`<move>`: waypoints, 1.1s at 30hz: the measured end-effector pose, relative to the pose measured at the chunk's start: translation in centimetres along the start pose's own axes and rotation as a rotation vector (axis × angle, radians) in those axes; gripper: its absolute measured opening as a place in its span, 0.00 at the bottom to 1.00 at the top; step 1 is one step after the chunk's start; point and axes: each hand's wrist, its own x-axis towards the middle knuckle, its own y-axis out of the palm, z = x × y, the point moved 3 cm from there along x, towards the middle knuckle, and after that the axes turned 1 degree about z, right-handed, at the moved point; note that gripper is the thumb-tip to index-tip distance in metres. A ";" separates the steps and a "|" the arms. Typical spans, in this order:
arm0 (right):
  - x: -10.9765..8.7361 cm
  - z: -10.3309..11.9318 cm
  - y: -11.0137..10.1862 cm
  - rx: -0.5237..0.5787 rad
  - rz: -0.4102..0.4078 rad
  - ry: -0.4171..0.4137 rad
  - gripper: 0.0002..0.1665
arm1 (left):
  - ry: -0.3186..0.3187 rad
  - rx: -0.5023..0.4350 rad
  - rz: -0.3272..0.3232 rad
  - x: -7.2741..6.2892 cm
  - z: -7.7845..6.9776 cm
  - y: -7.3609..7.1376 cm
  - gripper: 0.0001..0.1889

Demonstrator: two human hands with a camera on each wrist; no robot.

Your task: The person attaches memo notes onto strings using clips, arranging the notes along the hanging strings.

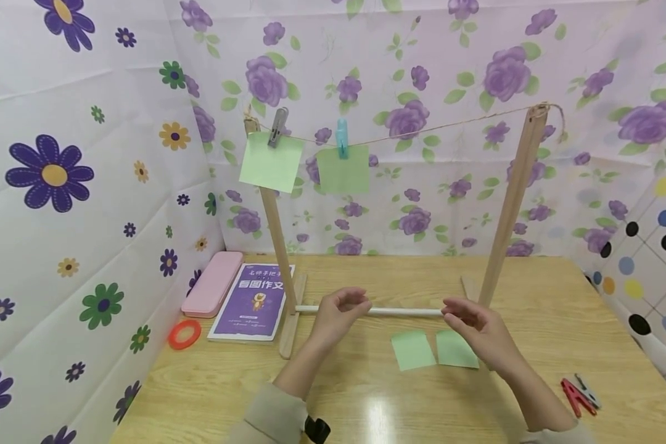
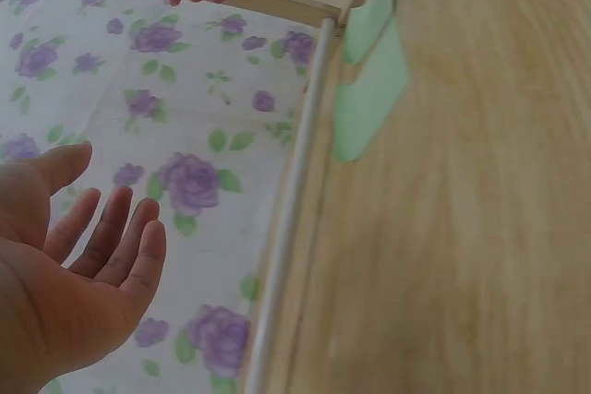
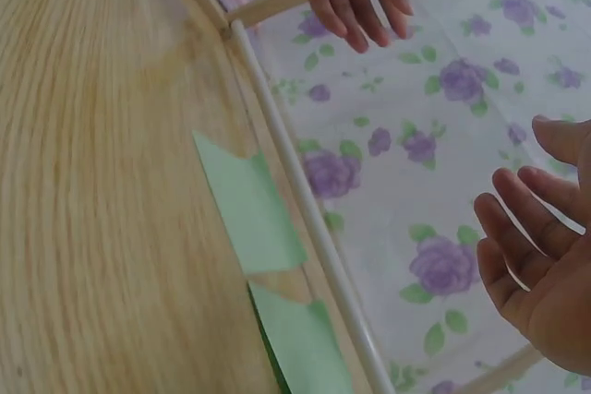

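Perhaps a low sweep of the right hand (image 1: 481, 334) could scatter the two loose green notes (image 1: 413, 350), as nothing pins them to the counter (image 1: 366, 394); a knocked post (image 1: 509, 213) could shake the cord (image 1: 438, 127). That hand and the left hand (image 1: 337, 316) are empty, fingers parted, loosely bent; the notes lie lower, untouched.

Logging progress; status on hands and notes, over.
Left hand, right hand: both empty. Two notes clipped to string, two more on table. Red clip, grey clip lying at right. Nothing visibly blocking either hand.
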 end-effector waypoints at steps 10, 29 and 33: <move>-2.3 -2.4 -2.4 -0.115 -0.071 0.093 0.22 | -0.042 0.013 -0.015 -0.9 3.6 0.9 0.18; -5.7 -6.5 -6.4 -0.326 -0.251 0.074 0.18 | -0.039 0.121 0.075 -1.1 7.3 3.8 0.23; -6.4 -7.3 -7.4 -0.343 -0.263 0.099 0.19 | -0.059 0.123 0.084 -1.2 7.7 4.3 0.23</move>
